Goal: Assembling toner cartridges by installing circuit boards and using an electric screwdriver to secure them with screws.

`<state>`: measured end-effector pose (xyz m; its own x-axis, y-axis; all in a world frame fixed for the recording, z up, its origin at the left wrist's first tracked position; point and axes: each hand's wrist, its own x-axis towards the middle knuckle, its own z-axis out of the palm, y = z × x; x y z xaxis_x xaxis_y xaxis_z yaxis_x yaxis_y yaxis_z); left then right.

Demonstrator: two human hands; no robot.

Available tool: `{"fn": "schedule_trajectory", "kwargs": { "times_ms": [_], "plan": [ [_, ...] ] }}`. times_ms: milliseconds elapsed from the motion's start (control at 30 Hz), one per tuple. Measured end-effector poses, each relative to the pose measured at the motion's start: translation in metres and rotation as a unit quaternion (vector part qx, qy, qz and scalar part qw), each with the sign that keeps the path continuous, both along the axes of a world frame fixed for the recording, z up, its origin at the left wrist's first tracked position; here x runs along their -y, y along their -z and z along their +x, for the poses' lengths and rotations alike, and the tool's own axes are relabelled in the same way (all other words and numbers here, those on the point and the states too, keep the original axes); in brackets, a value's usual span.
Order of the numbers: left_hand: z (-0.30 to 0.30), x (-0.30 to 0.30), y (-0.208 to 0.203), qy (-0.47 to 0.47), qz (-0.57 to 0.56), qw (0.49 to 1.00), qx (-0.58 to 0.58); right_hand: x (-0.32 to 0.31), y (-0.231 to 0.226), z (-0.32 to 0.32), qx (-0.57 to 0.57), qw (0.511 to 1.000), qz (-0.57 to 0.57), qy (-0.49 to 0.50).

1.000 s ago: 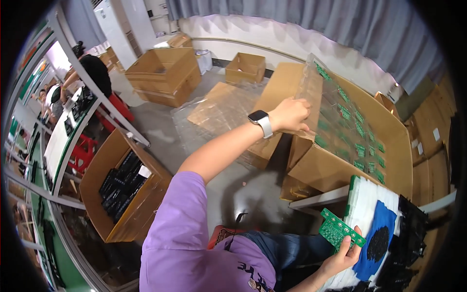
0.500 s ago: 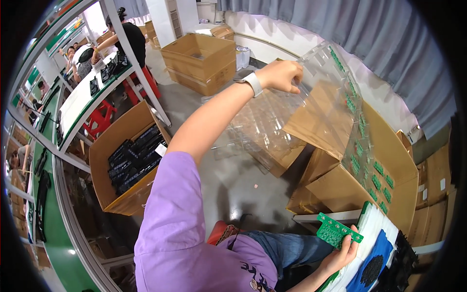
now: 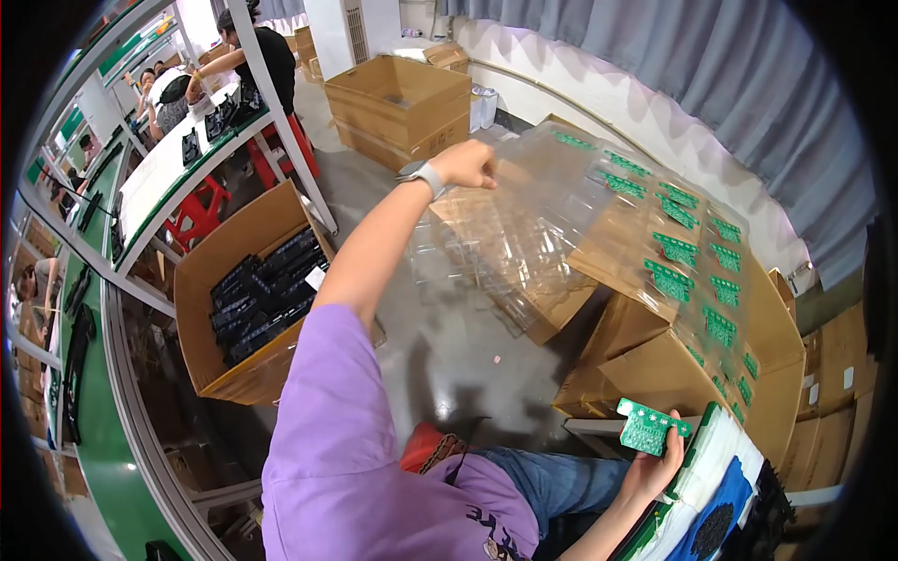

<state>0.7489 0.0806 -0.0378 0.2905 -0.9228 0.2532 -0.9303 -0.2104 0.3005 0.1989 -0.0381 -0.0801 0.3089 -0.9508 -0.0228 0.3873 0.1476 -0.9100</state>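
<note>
My left hand (image 3: 465,165), a watch on its wrist, is stretched out with its fingers closed at the edge of a clear plastic tray (image 3: 552,182), blurred by motion. Beside it, a clear tray with rows of green circuit boards (image 3: 676,213) lies over an open carton (image 3: 645,365). Low at the right, my right hand (image 3: 661,463) grips one green circuit board (image 3: 645,430) between thumb and fingers, above the corner of a white-covered work surface (image 3: 697,496).
More clear trays (image 3: 510,257) are stacked on a carton left of the boards. A carton of black parts (image 3: 267,294) stands on the floor at left, a large open carton (image 3: 402,103) farther back. A metal-framed bench (image 3: 154,201) with people runs along the left.
My left hand has moved left with the clear tray, and the boards over the carton now show more fully. The right hand still holds its circuit board, now tilted a little differently.
</note>
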Motion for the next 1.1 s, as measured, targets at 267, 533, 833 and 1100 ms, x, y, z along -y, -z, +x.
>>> {"fn": "schedule_trajectory", "kwargs": {
  "times_ms": [267,533,833,1100],
  "plan": [
    [-0.044,-0.058,0.045,0.023,-0.073,0.993,-0.09,0.011,0.01,0.017,0.025,0.998,0.041,-0.046],
    [-0.116,-0.042,0.057,0.051,-0.192,0.971,-0.136,0.013,0.014,0.016,0.041,0.996,0.07,-0.046],
    [-0.149,-0.032,0.043,0.035,-0.241,0.969,-0.03,0.018,0.014,0.023,0.038,0.997,0.058,-0.033],
    [-0.208,-0.024,0.024,0.029,-0.248,0.968,-0.019,0.017,0.002,0.031,0.027,0.997,0.051,-0.053]
  ]
}}
